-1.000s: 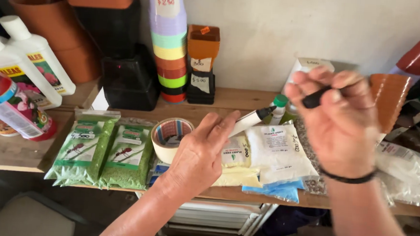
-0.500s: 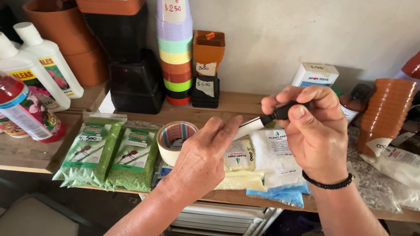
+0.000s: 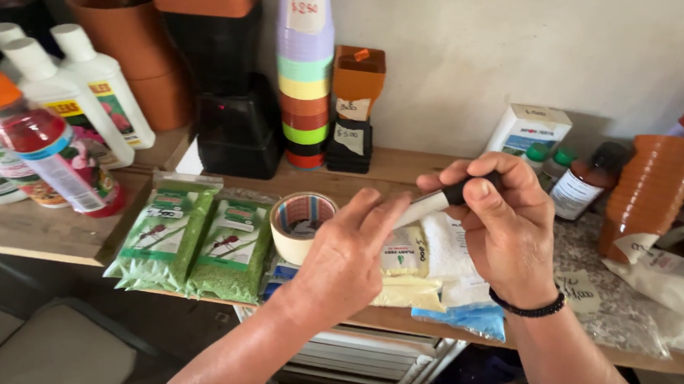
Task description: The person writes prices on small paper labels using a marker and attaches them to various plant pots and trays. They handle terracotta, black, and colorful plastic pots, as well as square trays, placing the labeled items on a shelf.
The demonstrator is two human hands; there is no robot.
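Where the shelf ends: the front edge of the long wooden shelf [image 3: 47, 233] is overhung by two green granule bags [image 3: 196, 242], and open air is left below and in front of it.
Back row: the rear is crowded by stacked terracotta and black plastic pots [image 3: 207, 65] and a tall stack of coloured plastic pots [image 3: 306, 71]; white bottles [image 3: 106, 94] are set at the left.
Free room: little bare wood is seen, only a strip behind the roll of beige tape [image 3: 302, 225].
Right hand [image 3: 505, 234]: it is closed around the black cap end of the marker and held above white and yellow powder bags [image 3: 433, 257].
Left hand [image 3: 346, 255]: its fingers are pinched on the lower barrel.
White-barrelled black-capped marker [image 3: 428, 205]: it is held between both hands above the shelf, long axis slanted, cap end pointed up and right, the other end down and left.
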